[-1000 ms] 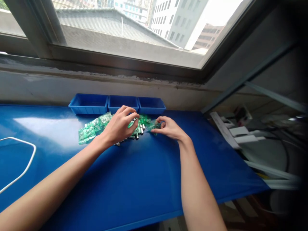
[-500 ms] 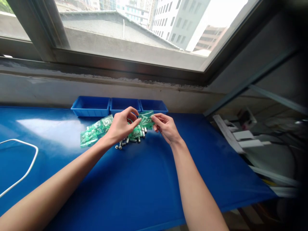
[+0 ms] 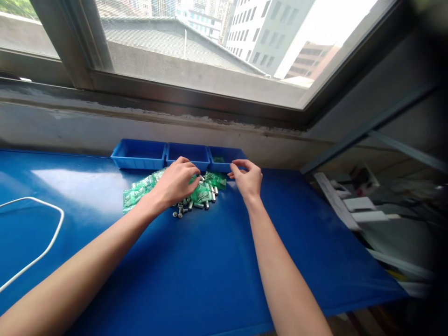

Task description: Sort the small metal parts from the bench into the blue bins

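My left hand [image 3: 178,181] hovers over a pile of small metal parts and green plastic bags, its fingers curved and apart from the thumb, with nothing visible in them. Under and beside it lie green bags of hardware [image 3: 140,190], another green bag [image 3: 216,179] and loose bolts [image 3: 179,211]. Short metal pieces [image 3: 206,204] stick out at the pile's right side. Just in front of the right blue bin [image 3: 233,166] is my right hand [image 3: 248,181], its fingers loosely apart and seemingly holding nothing. A green bag [image 3: 219,159] lies inside that bin.
The middle bin [image 3: 191,163] and left bin [image 3: 138,162] stand in the same row against the wall. A white cable [image 3: 58,228] curves over the blue table [image 3: 196,270] at left. Beyond the table's right edge are a metal frame and white objects [image 3: 364,210].
The green bag that my right hand held up is out of its fingers, and a green bag now shows in the right bin. My head view has shifted slightly.
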The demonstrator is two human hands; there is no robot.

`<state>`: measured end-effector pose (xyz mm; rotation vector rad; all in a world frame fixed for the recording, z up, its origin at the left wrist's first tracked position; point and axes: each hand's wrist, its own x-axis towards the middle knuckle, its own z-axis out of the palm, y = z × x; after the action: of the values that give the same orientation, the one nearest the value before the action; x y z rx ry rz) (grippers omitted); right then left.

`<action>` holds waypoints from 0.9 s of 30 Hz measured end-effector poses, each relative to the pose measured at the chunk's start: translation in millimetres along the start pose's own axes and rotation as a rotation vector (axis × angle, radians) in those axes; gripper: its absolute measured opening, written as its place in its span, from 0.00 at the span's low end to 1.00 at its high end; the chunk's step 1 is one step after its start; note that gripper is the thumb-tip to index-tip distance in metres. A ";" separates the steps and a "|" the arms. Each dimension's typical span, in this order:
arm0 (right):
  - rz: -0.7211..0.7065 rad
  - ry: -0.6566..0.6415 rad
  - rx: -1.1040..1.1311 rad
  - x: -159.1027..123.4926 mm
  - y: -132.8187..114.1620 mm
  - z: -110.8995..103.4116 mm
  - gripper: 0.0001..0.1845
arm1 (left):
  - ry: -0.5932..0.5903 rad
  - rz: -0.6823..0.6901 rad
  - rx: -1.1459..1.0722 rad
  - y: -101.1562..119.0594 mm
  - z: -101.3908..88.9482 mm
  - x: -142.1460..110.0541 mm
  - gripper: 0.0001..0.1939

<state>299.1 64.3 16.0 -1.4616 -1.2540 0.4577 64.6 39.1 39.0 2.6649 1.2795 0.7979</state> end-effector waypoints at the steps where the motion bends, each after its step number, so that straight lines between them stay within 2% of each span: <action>1: -0.083 -0.025 -0.104 -4.7 -1.6 -4.3 0.09 | -0.009 0.011 0.002 0.2 -0.1 0.5 0.14; 4: -0.291 -0.081 -0.271 -14.0 -7.6 -17.4 0.09 | -0.027 0.039 0.004 0.5 0.0 1.5 0.14; 6: -0.348 -0.228 -0.309 -15.7 -9.1 -24.0 0.07 | -0.032 0.047 0.004 0.3 -0.1 1.5 0.14; 9: -0.384 -0.475 -0.380 -16.1 -5.6 -29.1 0.22 | -0.031 0.053 -0.001 0.2 -1.3 0.9 0.14; 12: -0.381 -0.589 -0.446 -17.1 0.0 -30.2 0.29 | -0.024 0.052 -0.008 1.0 -3.3 0.4 0.13; 15: -0.375 -0.592 -0.454 -17.4 3.5 -30.2 0.28 | -0.018 0.058 -0.007 3.0 -4.9 0.2 0.13; 20: -0.336 -0.565 -0.364 -14.5 7.3 -30.6 0.21 | -0.012 0.082 0.006 7.0 -5.7 0.1 0.13; 22: -0.273 -0.556 -0.275 -12.9 9.6 -31.6 0.22 | -0.005 0.074 0.002 8.3 -5.4 0.1 0.13; 27: -0.008 -0.538 0.082 -9.5 14.3 -38.5 0.27 | 0.038 0.042 -0.061 10.5 -5.0 0.4 0.15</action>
<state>333.5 40.2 12.6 -1.3043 -1.6357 0.9286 69.8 31.8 46.5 2.6499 1.1905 0.8824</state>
